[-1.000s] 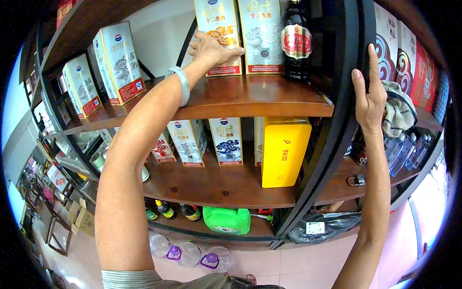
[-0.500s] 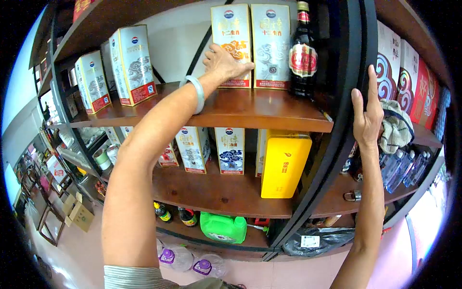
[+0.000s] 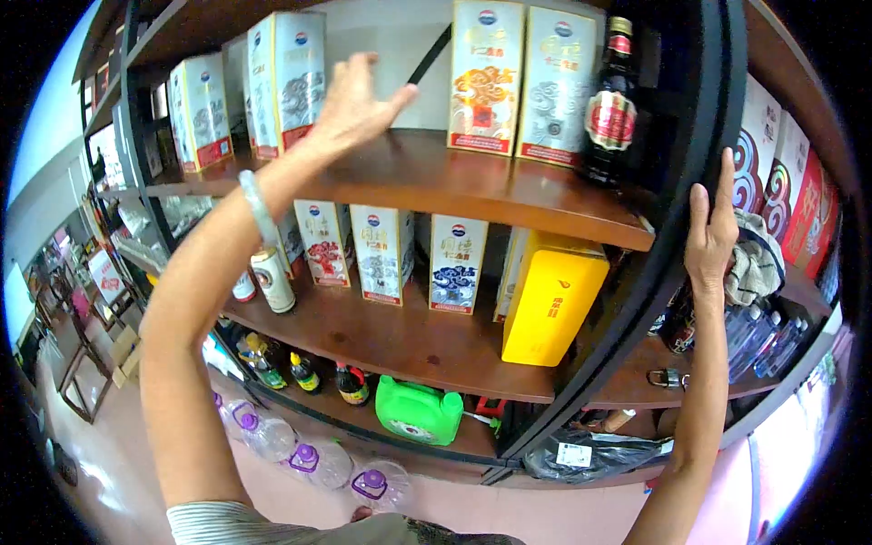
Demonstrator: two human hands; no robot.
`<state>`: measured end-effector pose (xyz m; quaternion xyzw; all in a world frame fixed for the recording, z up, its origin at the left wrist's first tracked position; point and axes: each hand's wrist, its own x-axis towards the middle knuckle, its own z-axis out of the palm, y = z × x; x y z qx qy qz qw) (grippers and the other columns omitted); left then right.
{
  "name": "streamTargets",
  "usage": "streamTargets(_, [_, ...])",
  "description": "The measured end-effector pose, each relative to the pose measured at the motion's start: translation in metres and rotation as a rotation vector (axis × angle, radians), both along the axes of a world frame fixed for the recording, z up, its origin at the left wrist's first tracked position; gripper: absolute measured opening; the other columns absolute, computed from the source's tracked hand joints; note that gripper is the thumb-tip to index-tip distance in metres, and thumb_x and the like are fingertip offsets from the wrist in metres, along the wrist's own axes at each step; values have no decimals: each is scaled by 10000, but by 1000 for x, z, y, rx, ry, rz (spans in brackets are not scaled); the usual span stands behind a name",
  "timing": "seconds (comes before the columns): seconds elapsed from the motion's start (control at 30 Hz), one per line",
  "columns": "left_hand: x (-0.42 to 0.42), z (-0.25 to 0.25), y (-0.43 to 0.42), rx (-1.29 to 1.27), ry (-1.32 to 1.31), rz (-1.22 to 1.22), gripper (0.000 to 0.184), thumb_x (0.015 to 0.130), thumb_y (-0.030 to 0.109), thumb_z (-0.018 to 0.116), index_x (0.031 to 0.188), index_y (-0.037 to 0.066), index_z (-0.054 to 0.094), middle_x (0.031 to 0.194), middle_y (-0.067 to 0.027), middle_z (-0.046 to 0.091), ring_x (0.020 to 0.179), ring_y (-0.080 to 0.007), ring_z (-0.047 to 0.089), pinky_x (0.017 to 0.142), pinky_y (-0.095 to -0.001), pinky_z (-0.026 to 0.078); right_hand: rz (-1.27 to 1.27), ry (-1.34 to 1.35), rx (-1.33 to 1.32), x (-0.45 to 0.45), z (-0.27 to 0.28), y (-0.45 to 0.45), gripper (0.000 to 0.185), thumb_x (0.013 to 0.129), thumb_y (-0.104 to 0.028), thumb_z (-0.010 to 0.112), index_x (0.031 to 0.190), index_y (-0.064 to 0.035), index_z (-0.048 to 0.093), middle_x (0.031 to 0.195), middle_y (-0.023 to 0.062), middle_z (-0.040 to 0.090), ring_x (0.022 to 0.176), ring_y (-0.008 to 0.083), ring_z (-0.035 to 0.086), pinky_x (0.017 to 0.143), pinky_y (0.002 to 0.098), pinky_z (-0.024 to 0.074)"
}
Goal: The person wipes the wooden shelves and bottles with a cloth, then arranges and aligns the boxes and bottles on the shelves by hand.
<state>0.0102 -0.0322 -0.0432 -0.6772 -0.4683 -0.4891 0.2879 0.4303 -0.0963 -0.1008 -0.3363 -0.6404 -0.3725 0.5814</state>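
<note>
My left hand (image 3: 354,104) is raised over the upper shelf, fingers apart with nothing in them, and a pale bangle (image 3: 258,205) is on the wrist. Just left of the hand stands a tall white-and-red liquor box (image 3: 296,73); whether they touch I cannot tell. A box with an orange pattern (image 3: 486,82) and a grey-patterned box (image 3: 556,91) stand side by side to its right. Beside them is a dark bottle (image 3: 610,113) with a red label. My right hand (image 3: 711,234) rests with stretched fingers against the black shelf post (image 3: 695,118).
On the shelf below are several liquor boxes (image 3: 457,263), a yellow box (image 3: 556,300) and a can (image 3: 272,280). Lower down are a green jug (image 3: 418,411) and sauce bottles (image 3: 351,383). Clear jugs with purple caps (image 3: 380,486) stand on the floor.
My left hand has left the orange-patterned box and moved left, toward the taller boxes. My view has turned a little left. My right hand stays at the post.
</note>
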Motion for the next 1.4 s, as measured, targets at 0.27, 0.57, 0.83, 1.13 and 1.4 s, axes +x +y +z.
streamTargets(0.27, [-147, 2, -4, -101, -266, 232, 995, 609, 509, 757, 1210, -150, 318, 1119, -337, 423, 1089, -411, 428, 948, -458, 368, -100, -10, -45, 2, -1, 7, 499, 961, -204, 349, 1406, -18, 218, 1446, 160, 260, 1344, 248, 237, 1082, 311, 161])
streamTargets(0.57, [-207, 12, 14, -592, -493, -446, 1386, 466, 397, 879, 1350, -53, -90, 1282, -332, 329, 1249, -379, 339, 1082, -421, 228, -123, 201, -51, -22, -11, 9, 480, 978, -217, 324, 1422, -74, 208, 1463, 101, 245, 1346, 229, 227, 1082, 306, 166])
streamTargets(0.83, [-204, -6, 7, -590, -450, -325, 1271, 454, 409, 879, 1295, -127, 92, 1248, -288, 368, 1201, -353, 388, 1042, -373, 307, -212, 173, 50, -14, -14, 18, 460, 982, -225, 311, 1409, -63, 247, 1440, 105, 293, 1326, 220, 270, 1072, 302, 191])
streamTargets(1.13, [-132, -7, 40, -455, -268, 40, 1159, 498, 541, 757, 1193, -204, 203, 1162, -324, 456, 1094, -370, 501, 928, -335, 429, -115, 230, 33, -18, -16, 17, 450, 973, -179, 337, 1395, -37, 271, 1434, 104, 310, 1325, 204, 277, 1076, 290, 180])
streamTargets(1.4, [-45, -3, 78, -492, -207, 106, 1182, 500, 584, 748, 1178, -216, 203, 1131, -328, 475, 1051, -379, 526, 904, -346, 446, -128, 208, 78, -21, -17, 14, 458, 964, -179, 355, 1388, -22, 282, 1424, 108, 332, 1319, 197, 295, 1075, 281, 183])
